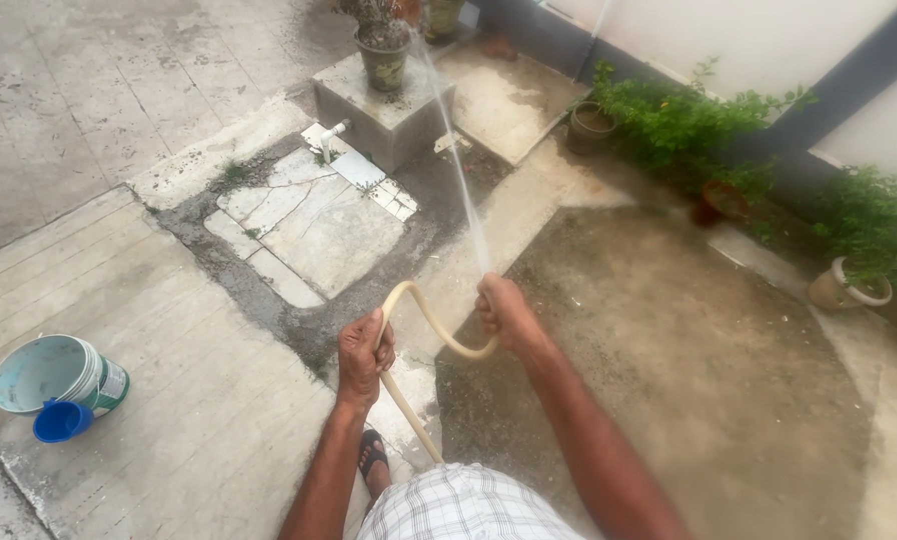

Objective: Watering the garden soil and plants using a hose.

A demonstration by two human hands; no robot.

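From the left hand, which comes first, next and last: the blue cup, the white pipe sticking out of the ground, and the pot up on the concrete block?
Measured from the left hand:
1. White pipe, ahead and slightly left, by the cracked slabs.
2. Blue cup, far to the left, beside the bucket.
3. Pot on the concrete block, farthest, straight ahead.

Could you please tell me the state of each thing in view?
Cream rubber hose: looped, spraying water.
Left hand: gripping the hose.
Right hand: gripping the hose end.
Pale blue plastic bucket: lying tipped, no contents visible.
Grey potted plant on concrete block: upright, being sprayed.
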